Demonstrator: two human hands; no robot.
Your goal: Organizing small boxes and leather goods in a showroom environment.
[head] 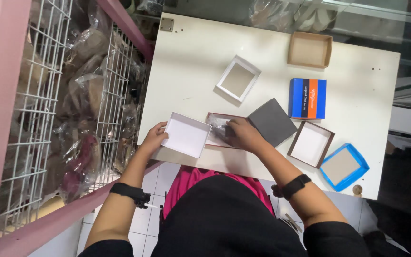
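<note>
The left hand (154, 138) holds a shallow white box tray (186, 134) by its left wall, fingers curled over the rim and thumb at the outer side; the tray sits at the near edge of the white table (191, 52), tilted slightly toward the person. The right hand (241, 134) rests palm down inside a low brown-rimmed box (213, 129) just beside the tray, pressing on a clear plastic packet (219, 123); whether the fingers pinch the packet or only lie on it cannot be determined. A dark grey lid (272, 122) lies touching the far right of that box. By appearance the tray is thin cardboard: light, fairly stiff along folded walls, but easily dented at the corners and liable to flex across the open bottom. The best hold is a light pinch on a wall near a corner, not on the middle of a side. The packet looks soft, slick and crinkly, so it would slip under flat pressure; a pinch at its edge would serve better. Further off stand a white frame lid (238, 78), a tan box (309, 49), a blue and orange box (307, 98), a brown tray with white interior (311, 143) and a blue lid (344, 166).
</note>
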